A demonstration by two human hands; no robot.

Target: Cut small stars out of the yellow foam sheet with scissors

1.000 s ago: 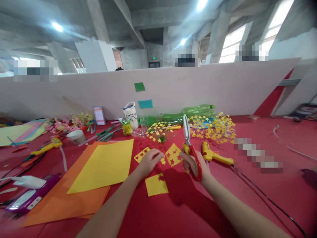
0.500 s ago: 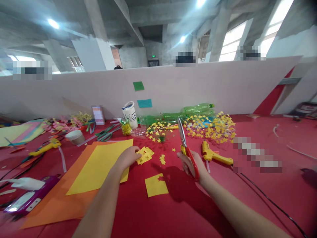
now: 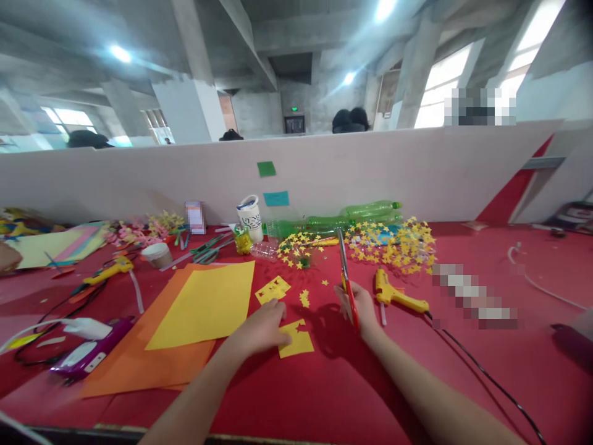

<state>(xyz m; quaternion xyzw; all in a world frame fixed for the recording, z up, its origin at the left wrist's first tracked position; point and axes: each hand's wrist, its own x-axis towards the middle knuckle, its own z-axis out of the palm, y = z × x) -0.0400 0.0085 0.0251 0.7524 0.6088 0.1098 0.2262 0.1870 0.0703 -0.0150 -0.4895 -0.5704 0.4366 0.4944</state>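
Note:
My left hand [image 3: 266, 327] reaches over the left edge of a yellow square [image 3: 299, 342] with a star-shaped notch; its thumb and fingers are apart. Just beyond it lie cut yellow pieces [image 3: 272, 289] with star-shaped holes. My right hand [image 3: 359, 308] holds red-handled scissors [image 3: 345, 272], blades pointing up and away. Between the hands a few small yellow stars [image 3: 304, 299] lie on the red table. Yellow sheets [image 3: 208, 303] rest on orange sheets [image 3: 139, 364] left of my left hand.
A yellow glue gun [image 3: 401, 296] with a black cable lies at right, another [image 3: 109, 271] at left. Green bottles [image 3: 328, 224], a white cup [image 3: 250, 219] and many yellow stars [image 3: 393, 244] stand or lie along the partition. A purple power strip [image 3: 92, 358] is at lower left.
My left hand has moved from the cut yellow pieces toward me and right, onto the notched square. The scissors remain in my right hand, slightly turned. The view has shifted a little.

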